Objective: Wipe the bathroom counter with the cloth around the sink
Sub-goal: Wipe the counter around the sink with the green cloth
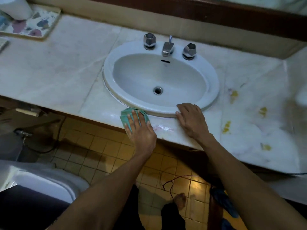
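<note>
A green cloth [126, 114] lies bunched on the pale marble counter [58, 67] at the front edge, just left of the white oval sink's [109, 63] front rim. My left hand [141, 130] presses flat on the cloth, fingers spread over it. My right hand [191, 118] rests palm down on the counter with its fingertips on the sink's front rim, holding nothing. A wet sheen shows on the counter between my two hands. Yellow stains [233, 95] mark the counter to the right of the sink.
A chrome faucet [167, 47] with two knobs [149, 41] stands behind the basin. A flower-patterned tray [33, 25] holding a white container sits at the back left. Below the counter are yellow floor tiles, a red wire and a white toilet [41, 180] at lower left.
</note>
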A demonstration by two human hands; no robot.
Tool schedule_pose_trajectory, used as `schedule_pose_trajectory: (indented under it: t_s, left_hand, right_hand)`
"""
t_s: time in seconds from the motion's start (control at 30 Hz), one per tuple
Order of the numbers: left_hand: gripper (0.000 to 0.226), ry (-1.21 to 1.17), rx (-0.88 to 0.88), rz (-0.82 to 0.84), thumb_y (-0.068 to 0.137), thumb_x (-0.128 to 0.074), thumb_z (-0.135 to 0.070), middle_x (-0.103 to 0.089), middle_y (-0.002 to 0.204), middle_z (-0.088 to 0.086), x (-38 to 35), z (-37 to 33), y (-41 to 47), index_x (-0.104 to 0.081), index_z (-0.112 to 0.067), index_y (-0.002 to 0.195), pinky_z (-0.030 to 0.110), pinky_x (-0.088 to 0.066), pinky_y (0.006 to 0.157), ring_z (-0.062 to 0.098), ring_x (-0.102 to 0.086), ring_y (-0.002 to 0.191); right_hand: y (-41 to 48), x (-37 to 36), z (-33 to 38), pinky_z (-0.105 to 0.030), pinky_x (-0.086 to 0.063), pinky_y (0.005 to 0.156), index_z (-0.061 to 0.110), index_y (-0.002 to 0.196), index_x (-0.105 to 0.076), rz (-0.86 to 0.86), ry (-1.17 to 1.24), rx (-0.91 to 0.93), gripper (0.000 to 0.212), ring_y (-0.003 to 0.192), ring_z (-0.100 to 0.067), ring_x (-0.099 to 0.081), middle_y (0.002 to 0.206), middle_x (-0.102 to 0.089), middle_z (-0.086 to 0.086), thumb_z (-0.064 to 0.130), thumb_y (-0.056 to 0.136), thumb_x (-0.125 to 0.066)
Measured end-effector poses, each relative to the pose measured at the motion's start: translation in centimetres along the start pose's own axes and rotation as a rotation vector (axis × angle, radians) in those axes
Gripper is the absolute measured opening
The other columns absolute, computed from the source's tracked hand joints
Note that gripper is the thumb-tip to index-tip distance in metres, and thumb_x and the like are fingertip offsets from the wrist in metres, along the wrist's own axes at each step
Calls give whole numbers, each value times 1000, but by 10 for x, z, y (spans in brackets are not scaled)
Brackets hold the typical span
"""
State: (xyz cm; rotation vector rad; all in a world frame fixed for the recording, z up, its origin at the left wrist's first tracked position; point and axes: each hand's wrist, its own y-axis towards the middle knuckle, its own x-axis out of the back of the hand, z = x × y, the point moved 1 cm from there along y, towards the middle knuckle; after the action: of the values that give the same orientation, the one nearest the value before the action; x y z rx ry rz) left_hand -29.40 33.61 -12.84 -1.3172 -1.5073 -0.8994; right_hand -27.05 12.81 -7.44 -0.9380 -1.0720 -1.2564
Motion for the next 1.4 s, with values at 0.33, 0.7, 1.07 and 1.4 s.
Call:
schedule_pose_trajectory:
  t_s: [0.33, 0.7, 1.07, 1.4]
  left_hand:
    - [59, -53, -228, 122, 107, -18, -40, -2, 169, 4, -40, -134, -96, -7, -21, 162, 50, 1, 126, 26, 0, 157]
    - [56, 29, -490, 201, 108, -16, -39, -3, 170, -2, -59, -206, -71, -5, -26, 162, 44, -1, 127, 19, -1, 157]
    - [55, 180, -1214, 356, 109, -15, -43, -4, 170, -6, -39, -156, -34, -8, -31, 161, 41, -5, 127, 15, 2, 157]
    - [57, 147, -847, 288, 107, -11, -43, -2, 170, -2, -58, -205, -62, -4, -28, 162, 44, 0, 127, 20, 1, 157]
  right_hand:
    - [-109, 44, -132, -38, -35, 113, 11, 134, -55, -108, 173, -255, 39, 137, -25, -43, 149, -48, -9, 30, 101, -48]
    - [-148, 5, -176, -38, -16, 125, 0, 150, -34, -114, 161, -391, 50, 152, -28, -20, 162, -26, -16, 21, 105, -33]
    - [-152, 1, -178, -37, -16, 125, 7, 154, -26, -128, 136, -383, 53, 154, -22, -14, 165, -21, -9, 26, 105, -25]
    - [-151, -4, -175, -34, -15, 124, 7, 154, -27, -151, 88, -384, 52, 153, -22, -16, 164, -23, -9, 25, 105, -24]
